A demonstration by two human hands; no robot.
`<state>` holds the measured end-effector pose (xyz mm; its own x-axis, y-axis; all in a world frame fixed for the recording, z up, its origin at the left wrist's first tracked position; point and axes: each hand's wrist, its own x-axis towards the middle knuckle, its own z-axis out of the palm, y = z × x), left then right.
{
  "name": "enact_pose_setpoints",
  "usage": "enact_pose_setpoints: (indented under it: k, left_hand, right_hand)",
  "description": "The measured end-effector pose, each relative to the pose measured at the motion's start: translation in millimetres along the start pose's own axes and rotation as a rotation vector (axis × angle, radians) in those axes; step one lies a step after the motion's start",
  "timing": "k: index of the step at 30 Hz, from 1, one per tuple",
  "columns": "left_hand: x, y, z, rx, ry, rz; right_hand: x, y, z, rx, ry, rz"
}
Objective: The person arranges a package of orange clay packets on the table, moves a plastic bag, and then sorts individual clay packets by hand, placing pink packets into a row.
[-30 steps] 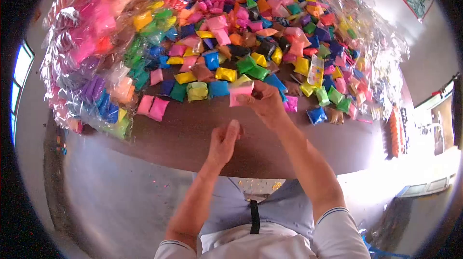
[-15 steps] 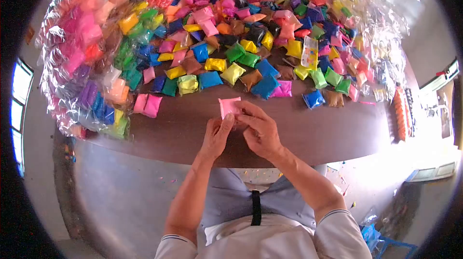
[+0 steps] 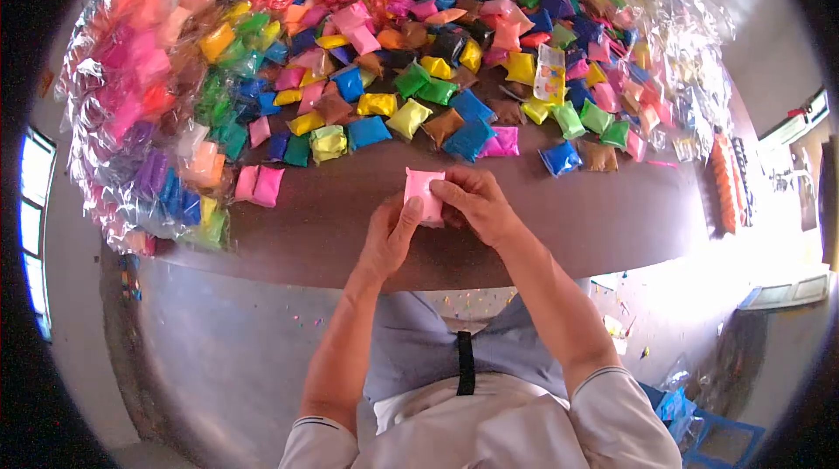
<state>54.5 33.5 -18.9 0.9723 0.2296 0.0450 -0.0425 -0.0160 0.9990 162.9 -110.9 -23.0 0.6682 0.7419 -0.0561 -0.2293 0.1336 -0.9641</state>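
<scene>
Above the front part of the brown table, a small pink packet (image 3: 423,193) is held upright between both hands. My left hand (image 3: 392,231) pinches its left lower side, with the thumb across the front. On the right side, my right hand (image 3: 476,205) grips it near the top, thumb on the face and fingers behind. The packet looks like a soft, filled plastic sachet; its contents cannot be made out. Closest to the hands on the table are a magenta packet (image 3: 500,142), a blue packet (image 3: 469,139) and a pair of pink packets (image 3: 260,185).
A wide heap of colourful packets (image 3: 419,41) covers the back of the table (image 3: 350,246). Large clear bags of packets (image 3: 131,111) stand at the left. A clear plastic case (image 3: 550,74) lies on the heap. An orange twisted object (image 3: 724,185) is at the right edge.
The pink packet has turned to show more of its front face. My right hand has shifted its hold, its thumb now on the face. The whole view has shifted slightly.
</scene>
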Motion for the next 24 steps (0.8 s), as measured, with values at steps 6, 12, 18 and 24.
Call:
enact_pose_setpoints:
  k: [6,12,18,24]
  left_hand:
    - [0.4,-8.2,-2.1,0.045,0.088,0.026]
    - [4.6,-13.4,-6.0,0.063,0.031,0.066]
    - [5.1,-10.1,-2.8,0.198,0.124,0.108]
    - [7.7,-6.9,0.4,0.367,0.183,0.176]
  right_hand:
    - [-3.0,-3.7,8.3,0.145,0.074,-0.076]
    - [-3.9,-6.5,3.0,-0.01,-0.064,-0.023]
    - [-3.3,-7.2,11.6,-0.133,-0.006,-0.107]
    - [3.8,19.4,-2.8,-0.446,0.036,-0.172]
